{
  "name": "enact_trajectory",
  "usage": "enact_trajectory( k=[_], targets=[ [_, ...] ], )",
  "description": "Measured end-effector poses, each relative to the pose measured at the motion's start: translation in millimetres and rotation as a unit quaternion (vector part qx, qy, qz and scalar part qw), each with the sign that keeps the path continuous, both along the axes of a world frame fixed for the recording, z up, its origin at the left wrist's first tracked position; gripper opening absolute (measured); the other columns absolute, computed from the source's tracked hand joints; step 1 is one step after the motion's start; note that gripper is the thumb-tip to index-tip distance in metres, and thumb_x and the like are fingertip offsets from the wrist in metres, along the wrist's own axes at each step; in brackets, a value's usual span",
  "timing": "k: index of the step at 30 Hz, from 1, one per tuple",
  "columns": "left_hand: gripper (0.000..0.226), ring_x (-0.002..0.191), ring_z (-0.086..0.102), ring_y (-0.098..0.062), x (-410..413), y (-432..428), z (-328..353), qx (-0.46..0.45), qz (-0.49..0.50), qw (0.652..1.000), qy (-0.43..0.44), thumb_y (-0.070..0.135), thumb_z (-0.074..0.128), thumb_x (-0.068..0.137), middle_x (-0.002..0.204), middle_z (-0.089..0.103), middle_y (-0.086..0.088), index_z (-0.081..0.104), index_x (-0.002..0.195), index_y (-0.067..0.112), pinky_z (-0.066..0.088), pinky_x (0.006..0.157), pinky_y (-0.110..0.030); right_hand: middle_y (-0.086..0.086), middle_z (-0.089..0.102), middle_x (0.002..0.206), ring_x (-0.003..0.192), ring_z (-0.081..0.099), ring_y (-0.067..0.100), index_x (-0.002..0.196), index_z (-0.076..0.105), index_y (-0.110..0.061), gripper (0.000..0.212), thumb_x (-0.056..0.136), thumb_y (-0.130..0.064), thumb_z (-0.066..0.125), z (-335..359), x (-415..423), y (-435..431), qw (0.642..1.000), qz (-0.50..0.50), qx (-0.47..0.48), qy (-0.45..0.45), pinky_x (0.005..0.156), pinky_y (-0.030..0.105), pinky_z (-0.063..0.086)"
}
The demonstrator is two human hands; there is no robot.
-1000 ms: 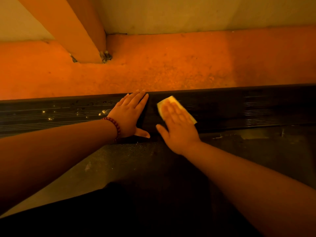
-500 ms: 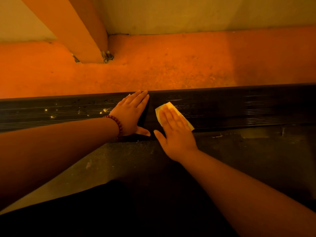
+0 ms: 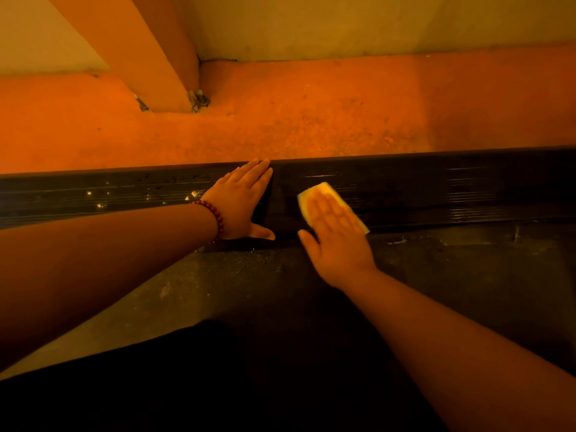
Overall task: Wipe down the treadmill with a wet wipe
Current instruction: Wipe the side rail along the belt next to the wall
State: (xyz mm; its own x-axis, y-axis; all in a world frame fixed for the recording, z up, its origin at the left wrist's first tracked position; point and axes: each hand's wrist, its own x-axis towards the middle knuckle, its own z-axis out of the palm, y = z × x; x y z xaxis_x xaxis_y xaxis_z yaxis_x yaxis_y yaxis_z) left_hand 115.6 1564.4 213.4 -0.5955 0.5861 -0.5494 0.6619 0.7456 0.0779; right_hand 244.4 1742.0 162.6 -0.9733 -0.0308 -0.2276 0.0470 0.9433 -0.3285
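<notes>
Down at floor level, and we have both hands on the treadmill's side rail (image 3: 436,188), the dark ribbed strip running across the middle of the frame. Just right of centre, the right hand (image 3: 338,241) lies flat on top of the wet wipe (image 3: 316,190), fingers straight and close together, pressing the folded yellowish sheet against the rail. We see the wipe poking out above the fingertips and at their right side. Those fingers look a little blurred. The thumb sticks out to the left, near the rail's lower edge.

Just left of that, apart from the wipe, the left hand (image 3: 240,204) rests flat on the rail too. Its fingers are straight and together, reaching the rail's upper edge, the thumb is splayed toward the lower right, and it holds nothing. A bead bracelet (image 3: 215,213) circles that wrist.

Over at the left of the frame the rail carries pale specks (image 3: 99,205). Below the rail we get the textured treadmill belt (image 3: 218,285), dusty grey toward the lower left.

Above the rail lies the orange floor (image 3: 311,120). In the upper left a slanted post (image 3: 149,57) meets it, with a small metal fitting (image 3: 199,99) at its base, and a pale wall (image 3: 374,23) runs across the top.
</notes>
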Motion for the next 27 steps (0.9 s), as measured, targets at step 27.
enact_trajectory(
  k=[27],
  targets=[
    [0.113, 0.147, -0.009, -0.018, 0, -42, 2, 0.004, 0.031, 0.999, 0.018, 0.072, 0.053, 0.076, 0.159, -0.015, 0.002, -0.009, 0.151, 0.015, 0.003, 0.116, -0.036, -0.008, -0.021, 0.15, 0.139, -0.02, 0.007, 0.145, -0.016, -0.028, 0.068, 0.099, -0.057, 0.026, 12, -14, 11, 0.962, 0.261, 0.049, -0.055, 0.113, 0.03, -0.013]
  ],
)
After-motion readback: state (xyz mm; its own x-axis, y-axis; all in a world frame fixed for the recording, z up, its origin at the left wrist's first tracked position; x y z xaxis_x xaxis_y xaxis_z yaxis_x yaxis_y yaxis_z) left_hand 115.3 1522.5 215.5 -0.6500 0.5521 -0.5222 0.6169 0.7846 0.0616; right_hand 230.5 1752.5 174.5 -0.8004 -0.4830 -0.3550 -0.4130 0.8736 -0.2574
